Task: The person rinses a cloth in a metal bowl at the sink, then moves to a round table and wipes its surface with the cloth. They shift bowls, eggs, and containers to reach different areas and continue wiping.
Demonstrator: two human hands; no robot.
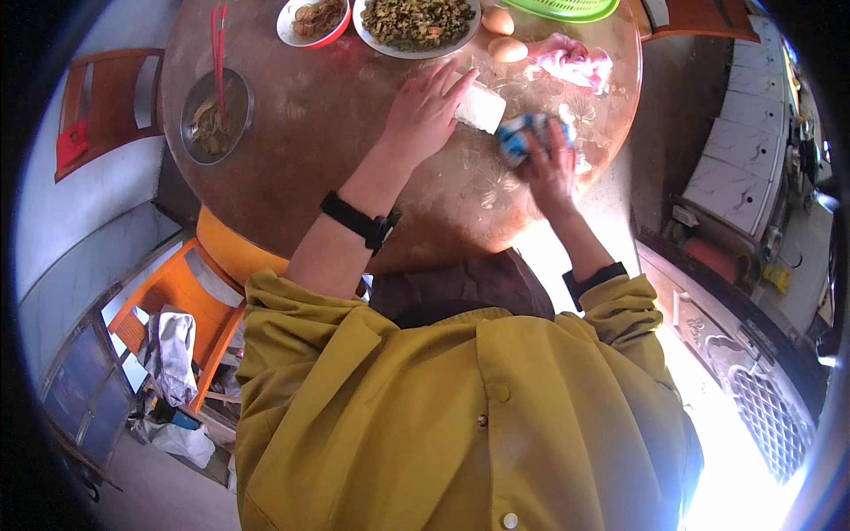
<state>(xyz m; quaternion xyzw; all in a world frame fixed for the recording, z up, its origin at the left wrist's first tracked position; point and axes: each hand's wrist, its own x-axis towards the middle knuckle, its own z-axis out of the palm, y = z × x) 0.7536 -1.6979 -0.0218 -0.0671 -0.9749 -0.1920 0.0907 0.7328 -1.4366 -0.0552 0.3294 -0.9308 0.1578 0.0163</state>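
My left hand [428, 109], a black band on its wrist, rests with spread fingers against a white block-like item [480, 106] on the round brown table [319, 159]; whether it grips it I cannot tell. Just to the right, my right hand [551, 162] has its fingers on a crumpled blue and white package [536, 138], blurred by motion. Two brown eggs [507, 50] lie beyond the white item, beside a crumpled pink and white wrapper or cloth [572, 62].
At the table's far side stand a plate of chopped greens [418, 25], a red-rimmed bowl [312, 20] and a green plastic basket [571, 8]. A metal bowl [218, 116] with red chopsticks [219, 60] stands left. An orange wooden chair [192, 292] is lower left.
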